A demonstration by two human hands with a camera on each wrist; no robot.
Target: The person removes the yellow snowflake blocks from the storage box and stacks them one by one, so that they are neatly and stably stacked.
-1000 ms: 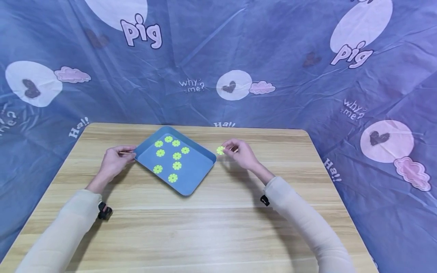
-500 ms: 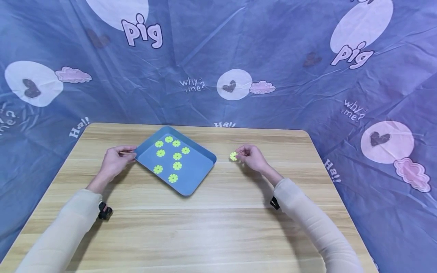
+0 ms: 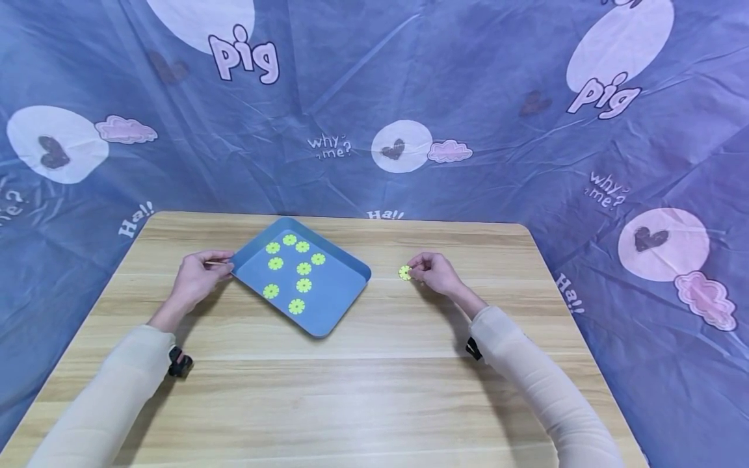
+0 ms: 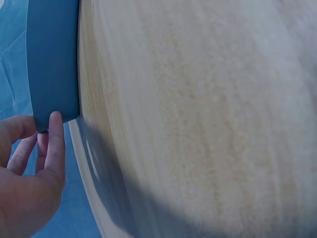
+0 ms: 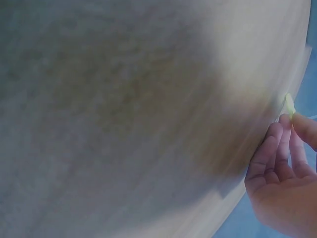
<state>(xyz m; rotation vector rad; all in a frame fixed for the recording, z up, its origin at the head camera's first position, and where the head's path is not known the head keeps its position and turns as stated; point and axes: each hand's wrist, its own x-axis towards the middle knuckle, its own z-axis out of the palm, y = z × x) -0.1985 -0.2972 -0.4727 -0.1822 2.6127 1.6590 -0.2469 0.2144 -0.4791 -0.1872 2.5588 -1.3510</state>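
A shallow blue tray [image 3: 325, 305] sits turned at an angle on the table, left of the middle. Several yellow-green flower-shaped discs [image 3: 303, 268] are spread over its bottom. At the tray's left corner, my left hand [image 3: 197, 278] grips the rim; the left wrist view shows its fingers [image 4: 56, 144] against the tray wall [image 4: 53, 59]. To the right of the tray, my right hand [image 3: 437, 274] pinches one more yellow-green disc [image 3: 404, 273] at its edge. In the right wrist view that disc [image 5: 290, 104] stands edge-on between thumb and fingertip, close to the tabletop.
A pale wooden table [image 3: 345, 403] lies under both arms, with its back edge close behind the tray. Blue printed cloth [image 3: 503, 175] hangs behind it and along the sides. Both wrists wear small black devices [image 3: 180, 361].
My right hand has moved right and slightly toward me with the pinched disc, away from the tray, slowing in the last half second. The left hand and tray have stayed put.
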